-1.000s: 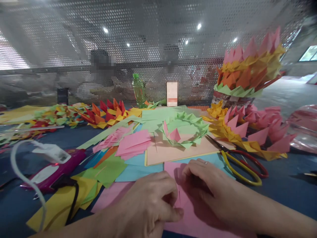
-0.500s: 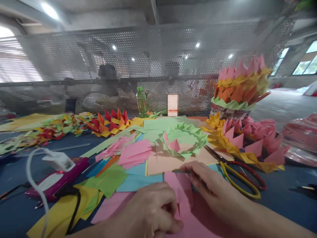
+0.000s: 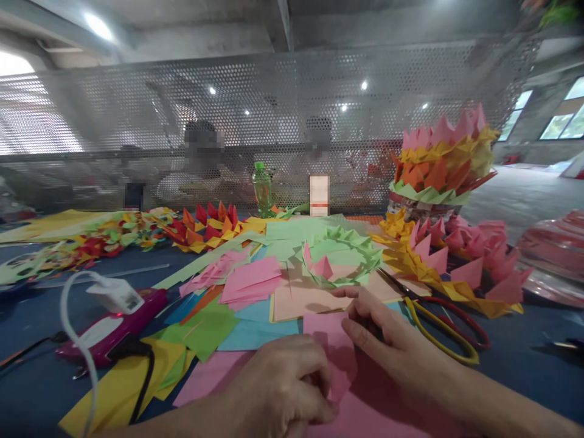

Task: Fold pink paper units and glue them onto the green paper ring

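My left hand [image 3: 292, 380] is closed at the bottom centre, its fingers curled down onto a small piece of pink paper [image 3: 325, 331]. The fingertips and the lower part of that piece are partly hidden. To its right, my right hand [image 3: 387, 334] is open, index finger stretched out and thumb apart by the right edge of the same piece. Under both hands lies a larger pink sheet [image 3: 365, 410]. Just beyond my right fingers, a ring of folded light green paper [image 3: 349, 277] carries two pink folded points [image 3: 323, 267].
Scissors [image 3: 440, 331] with red and yellow handles lie at right. A purple power strip [image 3: 114, 328] with a white charger and cables sits left. Pink sheets [image 3: 250, 280], yellow-pink folded chains [image 3: 438, 261], a layered paper lotus [image 3: 444, 158] and a green bottle [image 3: 262, 191] surround the work.
My right fingers have lifted slightly and spread from the thumb, which has drawn in toward the small pink piece. My left hand stays nearly in place. The view has shifted a little.
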Motion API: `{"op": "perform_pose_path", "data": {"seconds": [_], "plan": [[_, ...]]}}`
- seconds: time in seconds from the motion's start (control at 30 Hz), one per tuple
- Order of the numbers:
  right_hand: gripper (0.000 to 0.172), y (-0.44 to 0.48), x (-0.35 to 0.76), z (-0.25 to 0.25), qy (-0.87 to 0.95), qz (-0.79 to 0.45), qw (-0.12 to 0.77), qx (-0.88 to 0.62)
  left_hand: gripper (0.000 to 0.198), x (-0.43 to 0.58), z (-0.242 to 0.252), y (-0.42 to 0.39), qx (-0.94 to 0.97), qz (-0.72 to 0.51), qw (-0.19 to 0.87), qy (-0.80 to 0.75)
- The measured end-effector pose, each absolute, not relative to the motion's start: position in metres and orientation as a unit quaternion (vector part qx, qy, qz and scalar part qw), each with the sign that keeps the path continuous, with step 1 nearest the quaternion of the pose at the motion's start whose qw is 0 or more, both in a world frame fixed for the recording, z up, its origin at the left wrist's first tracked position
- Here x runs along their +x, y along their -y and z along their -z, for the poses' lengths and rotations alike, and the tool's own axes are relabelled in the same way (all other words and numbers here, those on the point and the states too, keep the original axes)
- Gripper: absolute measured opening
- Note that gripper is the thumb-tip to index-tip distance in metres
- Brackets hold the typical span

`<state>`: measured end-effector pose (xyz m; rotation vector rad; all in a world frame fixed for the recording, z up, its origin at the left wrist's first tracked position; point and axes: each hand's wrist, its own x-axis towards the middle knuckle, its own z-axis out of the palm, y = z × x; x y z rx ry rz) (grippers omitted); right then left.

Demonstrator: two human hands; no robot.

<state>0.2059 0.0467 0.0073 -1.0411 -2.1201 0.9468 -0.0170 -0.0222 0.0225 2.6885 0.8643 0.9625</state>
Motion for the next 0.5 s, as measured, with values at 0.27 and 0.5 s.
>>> {"op": "perform_pose_path", "data": {"seconds": [0.27, 0.5], "plan": [[0.039, -0.0545, 0.207, -0.0082, 0.831, -0.341, 0.321, -0.3, 0.03, -0.0185, -0.0223, 0.0239, 0.912, -0.279, 0.067, -0.295], [0.044, -0.0554, 0.2081, -0.0019, 0.859, -0.22, 0.346, -0.306, 0.031, -0.0163, -0.0243, 0.0215, 0.896, -0.305, 0.078, -0.314]]}}
